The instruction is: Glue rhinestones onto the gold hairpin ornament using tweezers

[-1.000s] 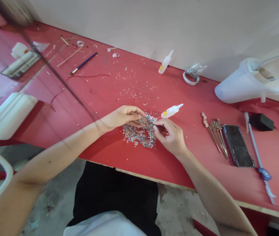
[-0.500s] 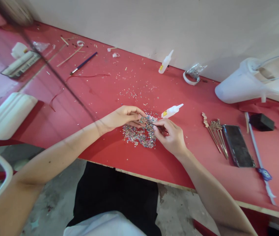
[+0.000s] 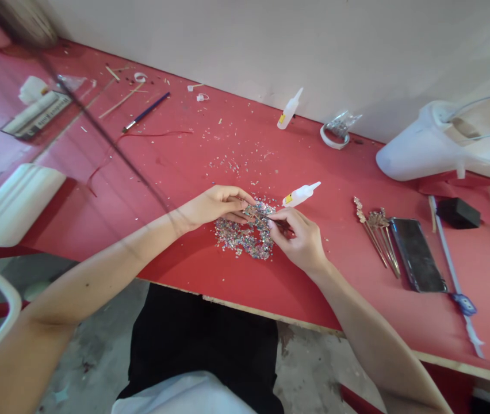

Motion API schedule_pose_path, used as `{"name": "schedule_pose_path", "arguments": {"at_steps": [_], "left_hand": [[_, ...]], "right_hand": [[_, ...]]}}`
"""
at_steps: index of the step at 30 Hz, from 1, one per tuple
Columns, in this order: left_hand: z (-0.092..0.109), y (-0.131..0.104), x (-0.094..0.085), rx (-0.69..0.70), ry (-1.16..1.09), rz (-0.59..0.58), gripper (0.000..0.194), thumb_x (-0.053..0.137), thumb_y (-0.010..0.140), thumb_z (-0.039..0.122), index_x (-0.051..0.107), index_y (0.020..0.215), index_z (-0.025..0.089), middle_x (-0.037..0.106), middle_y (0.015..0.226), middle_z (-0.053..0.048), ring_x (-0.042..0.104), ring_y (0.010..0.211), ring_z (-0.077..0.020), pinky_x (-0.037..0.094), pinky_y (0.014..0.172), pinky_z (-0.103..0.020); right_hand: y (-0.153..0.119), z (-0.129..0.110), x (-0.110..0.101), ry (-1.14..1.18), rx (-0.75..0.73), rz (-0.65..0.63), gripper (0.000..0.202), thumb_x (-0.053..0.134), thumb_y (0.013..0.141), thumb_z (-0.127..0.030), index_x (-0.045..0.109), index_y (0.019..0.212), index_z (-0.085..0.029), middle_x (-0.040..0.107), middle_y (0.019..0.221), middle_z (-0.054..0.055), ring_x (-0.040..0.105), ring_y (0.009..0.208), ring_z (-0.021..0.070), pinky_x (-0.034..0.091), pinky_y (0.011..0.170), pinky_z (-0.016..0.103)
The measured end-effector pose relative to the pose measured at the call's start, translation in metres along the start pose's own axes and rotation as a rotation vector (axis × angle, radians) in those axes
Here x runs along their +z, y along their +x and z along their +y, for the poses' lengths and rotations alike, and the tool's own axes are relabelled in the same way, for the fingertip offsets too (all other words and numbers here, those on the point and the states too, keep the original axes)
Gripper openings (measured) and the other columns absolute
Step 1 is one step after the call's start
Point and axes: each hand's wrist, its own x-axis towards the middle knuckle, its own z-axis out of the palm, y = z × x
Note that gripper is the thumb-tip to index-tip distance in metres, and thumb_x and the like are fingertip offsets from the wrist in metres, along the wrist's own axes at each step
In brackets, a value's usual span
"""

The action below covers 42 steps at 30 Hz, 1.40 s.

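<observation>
Small shiny rhinestones point(image 3: 256, 247) lie in a loose heap on the red table point(image 3: 210, 270). Over the heap's upper left, my left hand point(image 3: 223, 204) pinches a small ornament point(image 3: 251, 211) that blends in with the stones. My right hand point(image 3: 299, 233) is closed around a thin dark tool, probably tweezers point(image 3: 276, 220), whose tip points left at the ornament. Whether the tip touches it cannot be made out. Just above my right hand lies a white glue bottle point(image 3: 301, 195).
Gold hairpins point(image 3: 383, 236) and a black phone point(image 3: 417, 255) lie at the right, near a black block point(image 3: 458, 213) and a white bucket point(image 3: 426, 141). Another bottle point(image 3: 290, 109) stands by the wall. A brush point(image 3: 148, 112) and a white lamp point(image 3: 18, 204) are at the left.
The view has shifted very slightly. Both hands keep nearly the same place and hold over the heap.
</observation>
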Motion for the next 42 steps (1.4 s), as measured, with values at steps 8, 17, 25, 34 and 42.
{"name": "schedule_pose_path", "arguments": {"at_steps": [8, 17, 25, 34, 42], "left_hand": [[-0.0019, 0.0012, -0.0007, -0.003, 0.003, -0.01, 0.016, 0.053, 0.091, 0.01, 0.063, 0.104, 0.01, 0.073, 0.091, -0.007, 0.073, 0.085, -0.016, 0.057, 0.087, -0.033], [-0.0014, 0.001, -0.0005, -0.002, 0.001, -0.014, 0.016, 0.053, 0.092, 0.009, 0.063, 0.104, 0.01, 0.073, 0.087, -0.005, 0.073, 0.082, -0.0149, 0.059, 0.085, -0.03], [-0.0012, 0.0009, 0.0, 0.001, -0.004, -0.013, 0.016, 0.054, 0.091, 0.01, 0.064, 0.104, 0.01, 0.073, 0.088, -0.006, 0.073, 0.083, -0.0145, 0.058, 0.086, -0.03], [-0.0039, 0.0022, -0.0021, 0.012, -0.001, -0.03, 0.016, 0.055, 0.091, 0.012, 0.064, 0.104, 0.011, 0.073, 0.089, -0.006, 0.073, 0.083, -0.0148, 0.058, 0.086, -0.031], [-0.0036, 0.002, -0.002, 0.004, 0.007, -0.023, 0.016, 0.054, 0.091, 0.012, 0.063, 0.104, 0.011, 0.073, 0.091, -0.006, 0.073, 0.084, -0.015, 0.057, 0.087, -0.032]], "right_hand": [[-0.0004, 0.0001, 0.0006, 0.005, 0.008, 0.005, 0.009, 0.056, 0.085, -0.016, 0.061, 0.092, -0.021, 0.063, 0.077, 0.001, 0.055, 0.059, 0.0103, 0.045, 0.054, 0.023], [-0.0001, -0.0001, -0.0003, 0.006, -0.012, 0.008, 0.011, 0.057, 0.085, -0.014, 0.061, 0.092, -0.021, 0.063, 0.077, 0.001, 0.054, 0.058, 0.0095, 0.044, 0.053, 0.022], [-0.0003, -0.0005, 0.0001, 0.009, -0.004, 0.015, 0.009, 0.057, 0.084, -0.014, 0.061, 0.09, -0.02, 0.063, 0.075, 0.0, 0.053, 0.057, 0.0093, 0.044, 0.051, 0.022], [-0.0007, 0.0003, 0.0007, -0.001, -0.009, 0.012, 0.009, 0.056, 0.085, -0.015, 0.061, 0.09, -0.021, 0.062, 0.074, 0.0, 0.053, 0.056, 0.0093, 0.044, 0.052, 0.022], [-0.0003, -0.0001, 0.0008, -0.002, -0.006, 0.011, 0.009, 0.057, 0.085, -0.015, 0.061, 0.089, -0.021, 0.062, 0.074, 0.0, 0.053, 0.057, 0.0098, 0.043, 0.052, 0.023]]}}
